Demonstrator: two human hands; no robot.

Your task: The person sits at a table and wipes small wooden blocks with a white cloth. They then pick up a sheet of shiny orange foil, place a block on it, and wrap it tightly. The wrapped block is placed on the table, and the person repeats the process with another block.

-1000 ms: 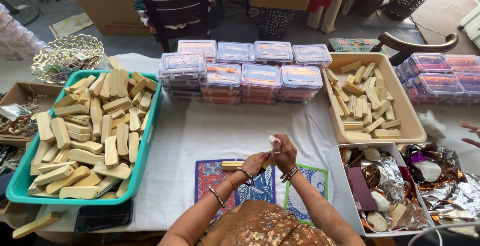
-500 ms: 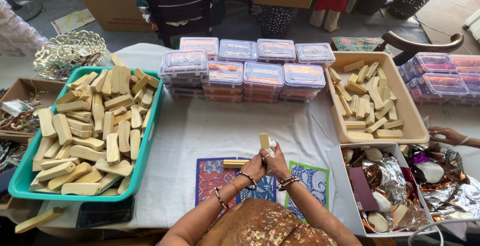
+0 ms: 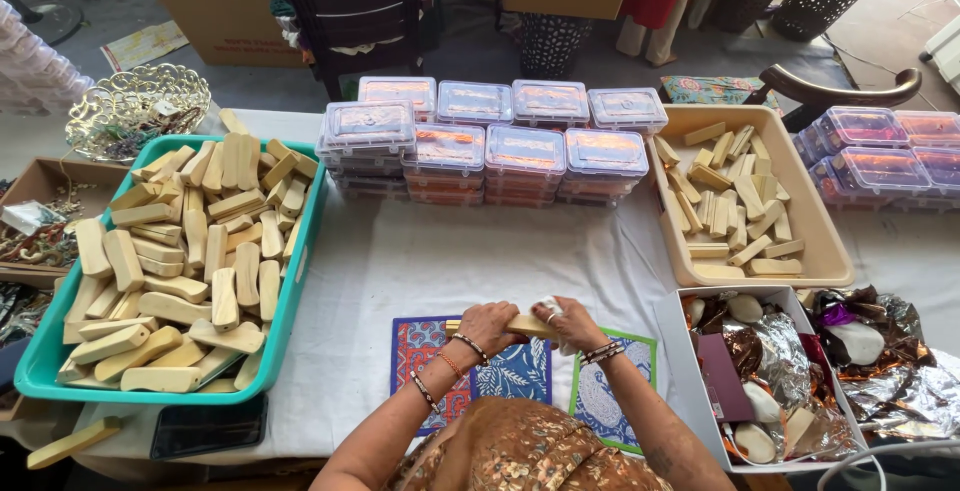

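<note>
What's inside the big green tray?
The green tray is heaped with pale wooden sticks, rounded and flat, lying every which way. They cover its bottom, so whatever lies beneath the pile cannot be seen.

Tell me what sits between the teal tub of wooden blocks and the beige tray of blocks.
In the head view, stacked clear lidded boxes sit between the teal tub and beige tray, on white cloth.

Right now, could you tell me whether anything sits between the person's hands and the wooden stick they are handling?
Nothing visible does: the left hand and right hand both grip the wooden stick directly, above the patterned mats.
</note>
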